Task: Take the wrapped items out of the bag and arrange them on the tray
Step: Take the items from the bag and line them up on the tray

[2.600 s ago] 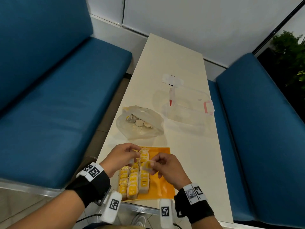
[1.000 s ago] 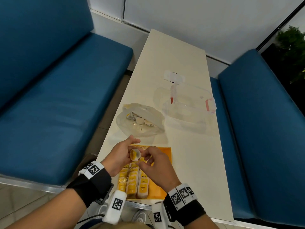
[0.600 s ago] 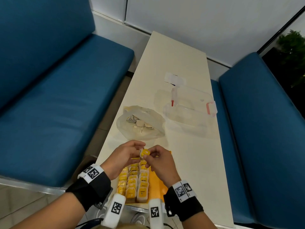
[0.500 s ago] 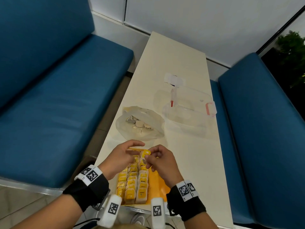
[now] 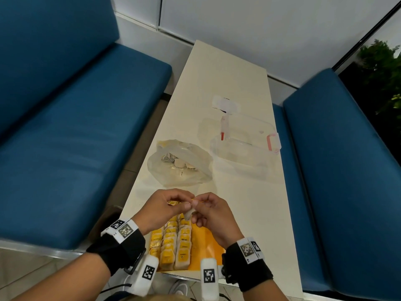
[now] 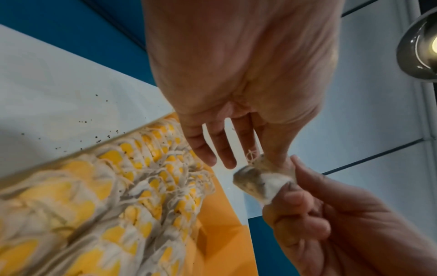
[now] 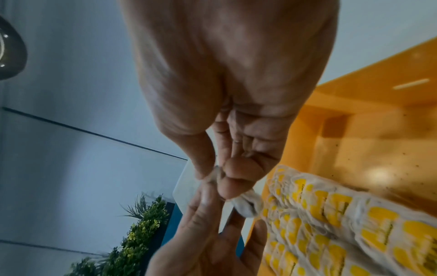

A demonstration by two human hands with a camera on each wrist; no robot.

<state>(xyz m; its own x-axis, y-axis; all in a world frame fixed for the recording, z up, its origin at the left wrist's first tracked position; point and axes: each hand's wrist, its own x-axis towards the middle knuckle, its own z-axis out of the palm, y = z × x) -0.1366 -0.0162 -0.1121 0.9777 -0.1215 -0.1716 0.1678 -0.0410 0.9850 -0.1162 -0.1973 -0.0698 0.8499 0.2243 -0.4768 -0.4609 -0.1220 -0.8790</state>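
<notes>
A small pale wrapped tea bag (image 5: 188, 212) hangs between my two hands above the far end of the orange tray (image 5: 206, 242). My left hand (image 5: 184, 204) pinches its top with thumb and forefinger, the other fingers straight. My right hand (image 5: 196, 210) pinches its other side. In the left wrist view the tea bag (image 6: 260, 182) shows a grey-white wrapper with a loop of string. Rows of yellow-labelled bags (image 5: 173, 242) fill the tray's left part. The clear plastic bag (image 5: 180, 164) lies beyond the tray with several items inside.
A clear plastic container (image 5: 245, 144) with red latches sits to the right of the bag, and a small white packet (image 5: 225, 104) lies behind it. Blue benches (image 5: 76, 127) flank the narrow white table (image 5: 249, 213). The tray lies at the table's near edge.
Both hands have stayed together over the tray's far end and turned the tea bag between their fingers. Its yellow label faced up before; now the pale side shows.
</notes>
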